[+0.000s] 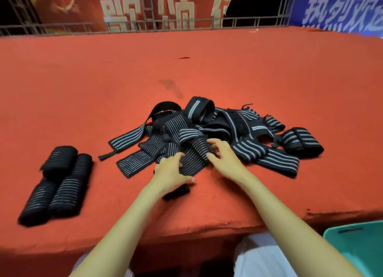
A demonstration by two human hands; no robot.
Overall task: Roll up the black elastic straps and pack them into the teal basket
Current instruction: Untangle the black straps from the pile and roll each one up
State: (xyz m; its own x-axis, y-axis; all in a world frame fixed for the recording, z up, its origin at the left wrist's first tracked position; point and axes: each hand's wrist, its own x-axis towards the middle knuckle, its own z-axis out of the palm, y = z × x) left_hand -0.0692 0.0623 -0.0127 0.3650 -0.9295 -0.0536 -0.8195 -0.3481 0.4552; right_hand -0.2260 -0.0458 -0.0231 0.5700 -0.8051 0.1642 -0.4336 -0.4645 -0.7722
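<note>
Red cloth covers the desk [207,69] before us, and behind it a metal railing [62,25] runs in front of a red banner [145,7] and a blue banner [342,7], both with pale lettering. At the middle of the desk lies a tangled heap of loose straps [238,123], black with pale stripes, some looped and some flat. Our left hand [172,171] and right hand [226,158] meet at the near edge of that heap on one fine-striped strap [194,158]. The left grip is curled round its near end, and the right grip pinches its right edge between thumb and bent fingers. We see a dark fuzzy piece [176,192] lying on the cloth under the left wrist. Well to the left, the rolled straps [60,183] lie bunched together, touching one another. Only a corner of the teal basket [356,245] shows at lower right, below the desk's near edge and well apart from every strap.
</note>
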